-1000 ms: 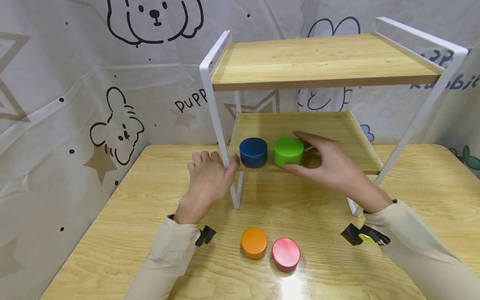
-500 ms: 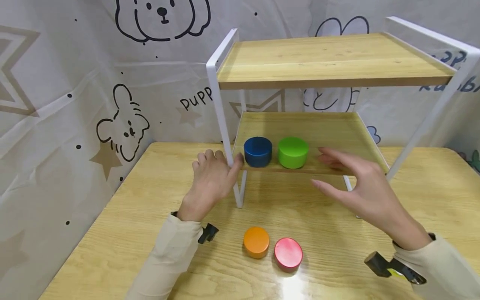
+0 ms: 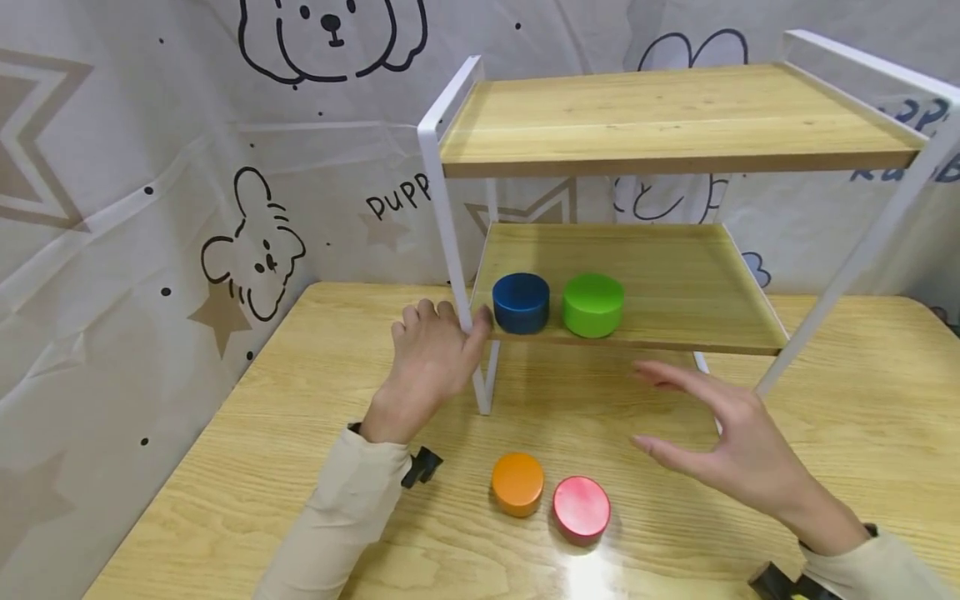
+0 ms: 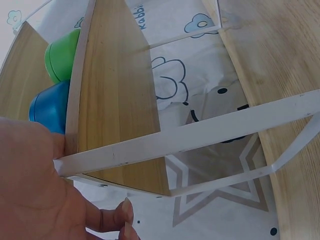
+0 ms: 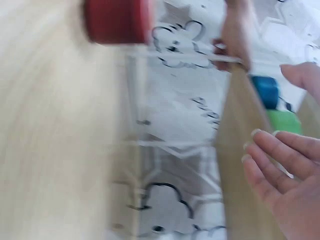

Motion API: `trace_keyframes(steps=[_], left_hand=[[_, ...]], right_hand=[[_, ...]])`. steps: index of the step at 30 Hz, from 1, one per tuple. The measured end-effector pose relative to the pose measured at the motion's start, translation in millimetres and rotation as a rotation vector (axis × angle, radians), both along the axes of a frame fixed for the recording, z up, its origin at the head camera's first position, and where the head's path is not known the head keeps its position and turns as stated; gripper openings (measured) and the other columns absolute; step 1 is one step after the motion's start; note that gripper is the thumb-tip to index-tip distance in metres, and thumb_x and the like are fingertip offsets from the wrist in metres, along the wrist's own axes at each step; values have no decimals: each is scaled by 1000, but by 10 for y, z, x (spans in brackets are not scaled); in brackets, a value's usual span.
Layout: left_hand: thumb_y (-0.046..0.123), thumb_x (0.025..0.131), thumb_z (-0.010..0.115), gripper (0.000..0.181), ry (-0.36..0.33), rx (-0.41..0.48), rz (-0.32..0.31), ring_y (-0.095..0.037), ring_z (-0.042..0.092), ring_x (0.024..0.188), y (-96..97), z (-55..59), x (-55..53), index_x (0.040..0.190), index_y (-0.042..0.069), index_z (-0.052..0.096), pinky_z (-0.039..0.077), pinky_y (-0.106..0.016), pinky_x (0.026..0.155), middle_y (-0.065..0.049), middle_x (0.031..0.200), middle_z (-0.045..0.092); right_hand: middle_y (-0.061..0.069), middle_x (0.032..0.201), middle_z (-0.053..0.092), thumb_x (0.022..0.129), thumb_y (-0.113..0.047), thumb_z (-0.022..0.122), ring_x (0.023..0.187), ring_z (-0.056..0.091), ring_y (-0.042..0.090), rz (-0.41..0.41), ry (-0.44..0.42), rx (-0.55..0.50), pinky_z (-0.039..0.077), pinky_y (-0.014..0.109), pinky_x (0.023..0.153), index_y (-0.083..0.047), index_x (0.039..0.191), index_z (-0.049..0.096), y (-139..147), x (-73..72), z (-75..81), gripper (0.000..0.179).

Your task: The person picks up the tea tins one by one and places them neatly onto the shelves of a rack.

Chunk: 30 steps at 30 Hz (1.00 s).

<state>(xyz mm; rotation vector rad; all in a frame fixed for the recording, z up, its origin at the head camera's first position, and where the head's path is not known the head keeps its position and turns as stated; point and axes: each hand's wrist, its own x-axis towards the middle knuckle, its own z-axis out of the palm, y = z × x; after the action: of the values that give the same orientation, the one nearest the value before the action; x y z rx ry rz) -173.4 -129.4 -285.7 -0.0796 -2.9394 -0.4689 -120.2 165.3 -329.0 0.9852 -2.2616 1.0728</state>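
My left hand (image 3: 433, 360) grips the front left white post of a two-tier wooden shelf (image 3: 675, 125), its thumb at the lower board's edge. The left wrist view shows the palm against the post (image 4: 185, 132) with fingers bent past it. On the lower board stand a blue round block (image 3: 521, 303) and, just right of it, a green round block (image 3: 593, 306), slightly apart. My right hand (image 3: 731, 433) is in the air below and right of the green block, thumb and fingers spread, holding nothing. Nearer me, an orange round block (image 3: 517, 484) and a red round block (image 3: 581, 510) sit on the table.
The wooden table (image 3: 247, 475) carries the shelf on white metal legs. The upper board (image 3: 637, 125) overhangs the blocks. A patterned cloth (image 3: 150, 208) hangs behind. Small black wrist cameras sit at both sleeves, such as the left camera (image 3: 422, 467).
My right hand has let go of the green block and drawn back right and down, off the lower board. The left hand stays at the post. The view has shifted slightly.
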Motion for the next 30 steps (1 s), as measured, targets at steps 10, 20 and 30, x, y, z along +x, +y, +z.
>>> trace_keyframes(steps=[10, 20, 30], left_hand=[[48, 101, 21, 58, 2, 2, -17, -34, 39, 81, -18, -14, 25, 80, 2, 51, 29, -42, 70, -16, 84, 43], [49, 101, 21, 58, 3, 11, -25, -35, 39, 81, -8, 1, 7, 80, 3, 52, 29, -42, 69, -16, 84, 44], [48, 101, 21, 57, -11, 18, -19, -34, 38, 82, -5, -3, 9, 81, 4, 52, 28, -41, 70, -15, 84, 44]], right_hand=[[0, 123, 64, 71, -28, 87, 104, 63, 18, 129, -132, 143, 50, 35, 85, -12, 132, 56, -193, 83, -385, 70], [-2, 124, 63, 71, -40, 85, 106, 61, 17, 242, -317, 134, 48, 32, 89, -10, 132, 56, -263, 138, -553, 74], [-5, 128, 59, 70, -51, 80, 115, 57, 16, 242, -320, 251, 45, 34, 94, -15, 133, 56, -302, 194, -621, 77]])
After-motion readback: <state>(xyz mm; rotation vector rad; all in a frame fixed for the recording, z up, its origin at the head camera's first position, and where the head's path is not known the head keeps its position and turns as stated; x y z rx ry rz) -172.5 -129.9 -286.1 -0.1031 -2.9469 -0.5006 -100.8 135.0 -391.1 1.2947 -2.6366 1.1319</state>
